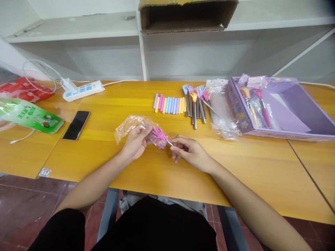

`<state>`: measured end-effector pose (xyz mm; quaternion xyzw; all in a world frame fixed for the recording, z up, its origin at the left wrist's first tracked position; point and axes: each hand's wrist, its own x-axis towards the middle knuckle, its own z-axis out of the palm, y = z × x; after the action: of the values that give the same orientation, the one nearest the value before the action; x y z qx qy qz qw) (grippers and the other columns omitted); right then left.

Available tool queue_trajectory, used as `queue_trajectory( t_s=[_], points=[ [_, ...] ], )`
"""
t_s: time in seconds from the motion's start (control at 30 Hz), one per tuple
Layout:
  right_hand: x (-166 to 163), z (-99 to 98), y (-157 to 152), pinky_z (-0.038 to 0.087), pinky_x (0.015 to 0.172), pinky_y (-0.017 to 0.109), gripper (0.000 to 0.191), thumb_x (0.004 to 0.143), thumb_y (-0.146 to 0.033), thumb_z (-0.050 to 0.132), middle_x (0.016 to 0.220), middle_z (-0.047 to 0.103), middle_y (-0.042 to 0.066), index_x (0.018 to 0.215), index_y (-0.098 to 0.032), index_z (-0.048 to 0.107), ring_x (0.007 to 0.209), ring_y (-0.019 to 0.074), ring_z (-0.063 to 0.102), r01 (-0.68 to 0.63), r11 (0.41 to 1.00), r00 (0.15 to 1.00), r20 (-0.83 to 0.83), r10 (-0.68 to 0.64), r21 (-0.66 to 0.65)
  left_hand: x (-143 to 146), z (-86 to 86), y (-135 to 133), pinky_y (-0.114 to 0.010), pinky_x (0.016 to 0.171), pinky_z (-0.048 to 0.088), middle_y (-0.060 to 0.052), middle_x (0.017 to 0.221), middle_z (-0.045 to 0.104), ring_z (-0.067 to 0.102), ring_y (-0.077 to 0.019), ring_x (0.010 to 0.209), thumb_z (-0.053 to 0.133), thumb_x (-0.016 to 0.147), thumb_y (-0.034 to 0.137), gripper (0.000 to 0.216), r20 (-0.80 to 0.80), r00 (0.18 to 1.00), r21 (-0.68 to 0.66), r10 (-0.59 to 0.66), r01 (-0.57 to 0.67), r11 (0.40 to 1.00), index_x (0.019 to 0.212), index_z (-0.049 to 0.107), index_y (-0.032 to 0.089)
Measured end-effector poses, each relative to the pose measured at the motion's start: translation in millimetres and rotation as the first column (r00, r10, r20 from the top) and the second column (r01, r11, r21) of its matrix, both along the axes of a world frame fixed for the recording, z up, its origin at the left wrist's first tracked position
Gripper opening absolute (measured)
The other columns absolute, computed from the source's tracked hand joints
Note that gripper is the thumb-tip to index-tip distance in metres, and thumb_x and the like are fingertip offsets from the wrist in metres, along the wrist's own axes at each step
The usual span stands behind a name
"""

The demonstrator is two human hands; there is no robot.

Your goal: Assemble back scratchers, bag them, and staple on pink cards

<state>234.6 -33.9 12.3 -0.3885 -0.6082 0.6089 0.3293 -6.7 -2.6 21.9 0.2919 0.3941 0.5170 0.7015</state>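
My left hand point(136, 141) pinches a clear plastic bag point(128, 126) that spreads out to its left on the table. My right hand point(190, 151) grips the metal shaft of a pink hand-shaped back scratcher point(159, 133). The pink fingers of the scratcher point left and lie at the bag, close to my left fingertips. Whether they are inside the bag or on top of it, I cannot tell. Beyond my hands lie a row of coloured handle tubes point(170, 105) and a pile of back scratchers point(195, 99) with metal shafts.
Clear bags point(221, 108) are stacked beside a purple box point(288, 131) holding packed back scratchers. At the left are a phone point(76, 125), a power strip point(86, 90), a green package point(31, 115) and red packets point(26, 89). A cardboard box point(188, 29) stands on the shelf above.
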Motion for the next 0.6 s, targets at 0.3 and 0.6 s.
queue_trajectory(
  t_s=[0.3,0.6],
  points=[
    [7.7,4.8,-0.3,0.060,0.045,0.025,0.029,0.098,-0.048,0.076,0.088,0.057,0.000,0.109,-0.021,0.073,0.063,0.0123,0.067,0.151,0.986,0.985,-0.094,-0.144,0.073,-7.5,5.2,6.8,-0.022,0.068,0.064,-0.002,0.083,0.079,0.077,-0.0135,0.074,0.089,0.087,0.023,0.017,0.071,0.990,-0.081,0.124,-0.118,0.990,0.089,0.073,0.014],
    [7.2,6.1,-3.8,0.060,0.042,0.023,0.021,0.102,-0.042,0.073,0.088,0.056,0.000,0.107,-0.021,0.073,0.061,0.0112,0.065,0.144,0.977,0.989,-0.067,-0.135,0.160,-3.6,4.3,4.5,-0.025,0.074,0.066,-0.003,0.083,0.080,0.078,-0.0150,0.076,0.094,0.083,0.030,0.027,-0.012,0.984,0.021,0.175,-0.175,0.984,0.088,0.072,0.016]
  ],
)
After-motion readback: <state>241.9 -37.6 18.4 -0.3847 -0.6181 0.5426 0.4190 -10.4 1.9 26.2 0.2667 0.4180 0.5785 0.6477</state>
